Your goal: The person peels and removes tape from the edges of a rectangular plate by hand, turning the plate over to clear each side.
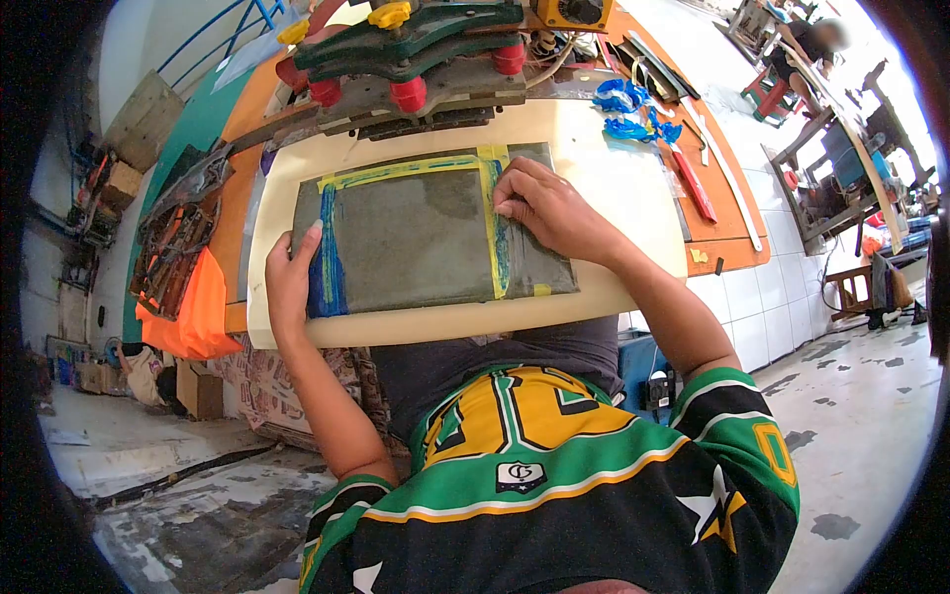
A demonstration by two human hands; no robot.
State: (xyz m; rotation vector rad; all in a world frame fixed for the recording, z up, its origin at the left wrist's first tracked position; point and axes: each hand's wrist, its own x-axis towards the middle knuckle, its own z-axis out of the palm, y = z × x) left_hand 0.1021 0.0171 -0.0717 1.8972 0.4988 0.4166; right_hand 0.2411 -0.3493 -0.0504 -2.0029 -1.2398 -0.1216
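Observation:
A flat dark grey rectangular panel lies in front of me, edged by strips of yellow tape smeared with blue. Along its left side, the strip is mostly blue. My left hand holds the panel's left edge, thumb on top and the other fingers largely hidden. At the upper right, my right hand is closed, its thumb and fingertips pinched at the upright tape strip. Exactly what lies between those fingertips is partly hidden. The panel rests on a cream sheet or board.
A dark green clamp-like fixture with red knobs stands behind the panel. Crumpled blue-stained tape and a red cutter-like tool lie to the right. Left are a tray of tools and orange cloth. Another person is far right.

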